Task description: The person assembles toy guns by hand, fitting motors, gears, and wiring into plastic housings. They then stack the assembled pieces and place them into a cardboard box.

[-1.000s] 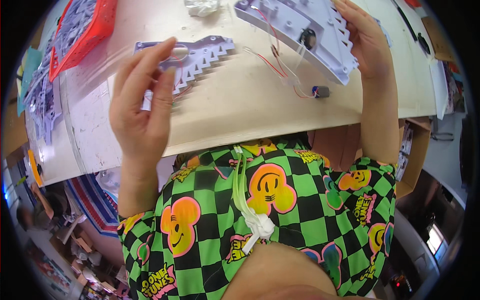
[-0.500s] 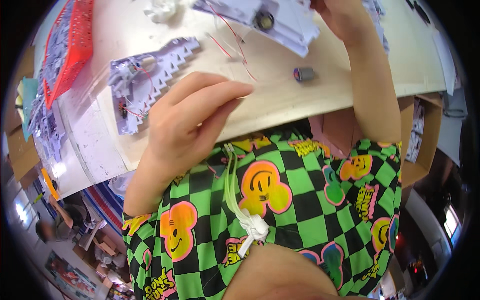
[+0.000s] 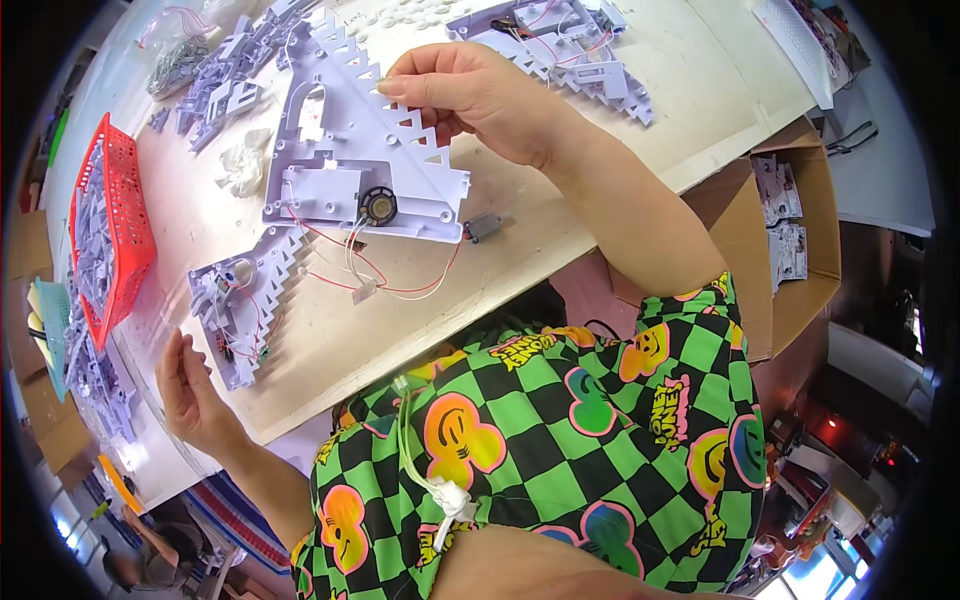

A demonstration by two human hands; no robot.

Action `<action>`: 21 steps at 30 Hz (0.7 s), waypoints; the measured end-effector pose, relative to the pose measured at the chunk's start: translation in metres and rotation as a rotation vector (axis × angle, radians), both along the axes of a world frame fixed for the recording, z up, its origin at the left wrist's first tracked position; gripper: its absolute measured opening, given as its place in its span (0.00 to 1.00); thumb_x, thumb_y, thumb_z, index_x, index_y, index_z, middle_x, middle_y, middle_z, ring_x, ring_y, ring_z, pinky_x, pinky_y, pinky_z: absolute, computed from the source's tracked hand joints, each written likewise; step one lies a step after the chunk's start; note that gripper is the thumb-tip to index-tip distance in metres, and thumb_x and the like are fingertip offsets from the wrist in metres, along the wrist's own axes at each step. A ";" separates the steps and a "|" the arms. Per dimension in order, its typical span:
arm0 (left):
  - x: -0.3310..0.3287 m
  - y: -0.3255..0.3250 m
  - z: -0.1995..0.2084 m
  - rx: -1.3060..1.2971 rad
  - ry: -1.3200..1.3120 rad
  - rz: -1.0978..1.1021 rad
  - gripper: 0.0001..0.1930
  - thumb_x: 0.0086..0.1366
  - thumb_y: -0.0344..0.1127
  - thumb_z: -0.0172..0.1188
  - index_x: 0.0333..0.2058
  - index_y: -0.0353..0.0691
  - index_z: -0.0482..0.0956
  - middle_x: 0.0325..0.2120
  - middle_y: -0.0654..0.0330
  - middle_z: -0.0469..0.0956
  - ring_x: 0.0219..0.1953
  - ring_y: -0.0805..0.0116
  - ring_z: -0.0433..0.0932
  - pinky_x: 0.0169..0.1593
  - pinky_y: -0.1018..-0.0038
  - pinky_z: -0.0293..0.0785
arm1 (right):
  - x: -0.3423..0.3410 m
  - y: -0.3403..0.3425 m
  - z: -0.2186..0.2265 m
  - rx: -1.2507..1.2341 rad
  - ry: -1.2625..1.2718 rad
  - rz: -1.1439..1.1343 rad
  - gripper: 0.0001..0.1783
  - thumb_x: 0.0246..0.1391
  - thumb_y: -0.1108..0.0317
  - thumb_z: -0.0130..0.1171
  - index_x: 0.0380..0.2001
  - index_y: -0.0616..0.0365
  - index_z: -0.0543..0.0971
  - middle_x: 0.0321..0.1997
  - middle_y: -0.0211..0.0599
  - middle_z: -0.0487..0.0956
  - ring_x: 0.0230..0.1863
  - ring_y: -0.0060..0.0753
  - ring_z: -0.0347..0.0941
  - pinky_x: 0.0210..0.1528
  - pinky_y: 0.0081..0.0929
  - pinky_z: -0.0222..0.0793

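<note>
A large pale purple plastic housing half [image 3: 345,125] with a saw-toothed edge lies on the table in front of me. The fingers of my right hand [image 3: 465,95] are closed on that toothed edge. A round black speaker [image 3: 378,206] sits in the near part of the housing. Red and white wires [image 3: 365,265] trail from it over the table, and a small grey motor [image 3: 484,228] rests by its near right corner. My left hand [image 3: 195,400] holds nothing, fingers apart, beside a smaller toothed housing piece [image 3: 235,310] with wires.
At the left stands a red perforated basket [image 3: 125,235] full of purple plastic parts. More loose parts [image 3: 225,85] and a crumpled white wad [image 3: 243,165] lie farther back. Another wired housing [image 3: 565,45] is at the far right. A cardboard box [image 3: 810,270] stands beyond the table's right edge.
The view has shifted, bringing the whole large housing into sight. My left hand has moved left, away from the middle. My right hand is now at the housing's toothed edge.
</note>
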State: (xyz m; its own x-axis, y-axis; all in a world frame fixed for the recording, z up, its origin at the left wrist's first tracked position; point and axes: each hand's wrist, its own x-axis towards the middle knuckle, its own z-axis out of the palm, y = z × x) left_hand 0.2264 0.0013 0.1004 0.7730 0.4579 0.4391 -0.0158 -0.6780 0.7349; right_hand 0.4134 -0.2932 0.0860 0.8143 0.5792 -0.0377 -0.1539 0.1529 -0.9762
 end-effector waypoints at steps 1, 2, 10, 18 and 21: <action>0.002 -0.003 0.000 -0.007 -0.007 -0.034 0.11 0.58 0.22 0.49 0.41 0.30 0.73 0.33 0.60 0.74 0.33 0.78 0.71 0.36 0.85 0.65 | 0.001 -0.001 0.000 0.016 0.011 -0.004 0.08 0.49 0.61 0.55 0.26 0.53 0.75 0.23 0.20 0.72 0.21 0.11 0.64 0.24 0.11 0.60; 0.004 -0.006 0.002 -0.007 -0.006 -0.034 0.11 0.58 0.22 0.49 0.41 0.30 0.73 0.33 0.60 0.74 0.33 0.78 0.71 0.36 0.85 0.65 | 0.000 -0.001 0.001 0.016 0.012 -0.003 0.08 0.49 0.61 0.55 0.26 0.53 0.75 0.23 0.20 0.72 0.21 0.11 0.64 0.24 0.11 0.60; 0.008 -0.002 0.004 0.053 -0.002 -0.143 0.11 0.58 0.20 0.48 0.40 0.28 0.73 0.35 0.59 0.72 0.34 0.77 0.70 0.38 0.84 0.67 | 0.007 -0.029 0.015 0.168 -0.040 -0.068 0.11 0.50 0.62 0.53 0.32 0.58 0.75 0.26 0.28 0.75 0.25 0.18 0.68 0.27 0.17 0.65; 0.015 0.006 -0.002 -0.008 -0.017 -0.165 0.10 0.59 0.20 0.48 0.40 0.29 0.73 0.34 0.59 0.72 0.31 0.79 0.69 0.35 0.85 0.67 | 0.011 -0.136 0.092 0.462 -0.048 -0.063 0.15 0.52 0.71 0.48 0.42 0.69 0.71 0.38 0.40 0.76 0.36 0.28 0.74 0.40 0.21 0.72; 0.031 0.004 -0.005 0.011 -0.020 -0.205 0.10 0.59 0.21 0.48 0.40 0.29 0.73 0.33 0.60 0.72 0.30 0.79 0.69 0.35 0.85 0.66 | 0.032 -0.234 0.115 0.104 -0.289 -0.647 0.17 0.52 0.71 0.49 0.44 0.69 0.70 0.40 0.39 0.75 0.35 0.24 0.74 0.35 0.16 0.72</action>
State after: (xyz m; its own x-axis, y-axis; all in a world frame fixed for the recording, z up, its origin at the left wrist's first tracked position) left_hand 0.2579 0.0050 0.0956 0.8407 0.2869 0.4594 -0.1687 -0.6673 0.7254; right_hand 0.4457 -0.5275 0.2006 0.9647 -0.0341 0.2610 0.2620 0.2203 -0.9396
